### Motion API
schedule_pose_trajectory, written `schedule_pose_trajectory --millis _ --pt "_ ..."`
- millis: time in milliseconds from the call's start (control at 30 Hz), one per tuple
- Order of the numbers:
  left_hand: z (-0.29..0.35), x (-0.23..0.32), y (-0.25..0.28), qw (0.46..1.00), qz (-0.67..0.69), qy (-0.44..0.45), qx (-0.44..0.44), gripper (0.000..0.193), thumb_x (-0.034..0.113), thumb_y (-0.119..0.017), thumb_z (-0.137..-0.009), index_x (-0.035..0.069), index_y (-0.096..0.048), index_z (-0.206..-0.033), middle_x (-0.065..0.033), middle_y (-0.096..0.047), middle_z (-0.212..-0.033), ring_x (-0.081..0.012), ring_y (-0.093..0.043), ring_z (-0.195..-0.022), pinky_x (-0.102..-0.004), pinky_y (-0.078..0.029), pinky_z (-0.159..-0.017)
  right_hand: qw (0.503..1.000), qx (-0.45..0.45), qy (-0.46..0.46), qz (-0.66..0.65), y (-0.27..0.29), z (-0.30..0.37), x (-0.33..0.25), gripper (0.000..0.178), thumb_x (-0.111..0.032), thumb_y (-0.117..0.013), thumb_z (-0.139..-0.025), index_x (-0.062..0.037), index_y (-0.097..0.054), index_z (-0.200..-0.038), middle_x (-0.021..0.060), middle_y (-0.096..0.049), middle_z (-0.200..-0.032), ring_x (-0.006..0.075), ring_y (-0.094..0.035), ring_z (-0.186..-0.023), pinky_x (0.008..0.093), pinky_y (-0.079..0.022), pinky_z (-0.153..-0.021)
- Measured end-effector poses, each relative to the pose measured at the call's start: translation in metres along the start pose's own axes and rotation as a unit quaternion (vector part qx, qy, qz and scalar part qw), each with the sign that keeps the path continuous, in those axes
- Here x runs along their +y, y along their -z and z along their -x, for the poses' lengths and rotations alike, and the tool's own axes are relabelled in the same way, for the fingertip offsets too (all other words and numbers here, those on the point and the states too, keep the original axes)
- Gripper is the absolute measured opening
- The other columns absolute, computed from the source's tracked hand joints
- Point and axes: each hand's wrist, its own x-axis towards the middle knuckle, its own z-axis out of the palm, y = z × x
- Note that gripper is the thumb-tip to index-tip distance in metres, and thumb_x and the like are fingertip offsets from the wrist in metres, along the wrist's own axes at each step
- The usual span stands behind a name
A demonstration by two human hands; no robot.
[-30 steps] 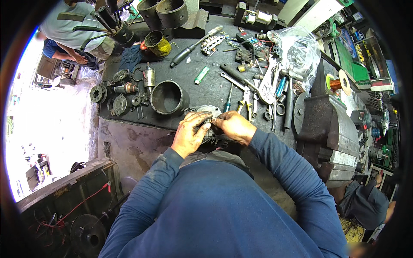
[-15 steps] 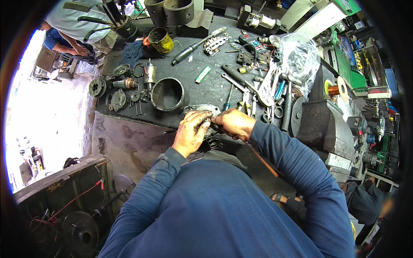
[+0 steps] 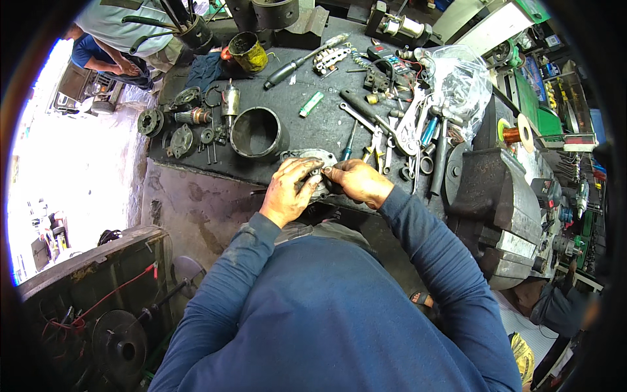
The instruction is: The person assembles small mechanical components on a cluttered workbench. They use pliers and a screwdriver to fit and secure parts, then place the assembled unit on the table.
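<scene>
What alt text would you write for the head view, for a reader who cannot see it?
Both hands, left hand and right hand, hold a grey metal housing at the near edge of a dark workbench. Behind lie an open metal cylinder, pliers and wrenches.

Daylit workshop view, heavy fisheye distortion, black rim all round.

Strong daylight enters from the left; the outdoor ground [image 3: 72, 163] is blown out to white. The dark workbench [image 3: 307, 130] is evenly lit, with soft shadows. The plastic bag [image 3: 460, 85] shows glare. Centre sharp; the far right edge is blurred and straight edges bend.
</scene>
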Motion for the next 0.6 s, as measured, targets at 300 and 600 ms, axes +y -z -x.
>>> schedule_pose_trajectory --millis 300,600 --pt "-0.001 -0.002 -0.001 1.000 0.000 -0.001 -0.010 0.030 0.016 -0.074 -0.096 0.003 -0.075 -0.122 -0.0155 -0.075 -0.125 -0.0347 -0.068 -0.121 -0.0449 -0.051 -0.109 0.982 0.072 0.123 0.121 -0.002 0.003 0.005 0.043 -0.032 -0.063 -0.104 0.0088 -0.074 -0.113 0.0346 -0.073 -0.105 0.0482 -0.073 -0.103 0.0502 -0.057 -0.092" --pt "-0.011 0.001 0.021 0.994 0.034 0.032 -0.097 0.036 0.009 -0.072 -0.094 -0.001 -0.071 -0.128 -0.0186 -0.072 -0.128 -0.0360 -0.066 -0.124 -0.0425 -0.051 -0.108 0.982 0.072 0.119 0.125 -0.007 0.005 0.012 0.038 -0.028 -0.065 -0.107 0.0080 -0.073 -0.118 0.0258 -0.078 -0.103 0.0304 -0.076 -0.094 0.0422 -0.057 -0.087"
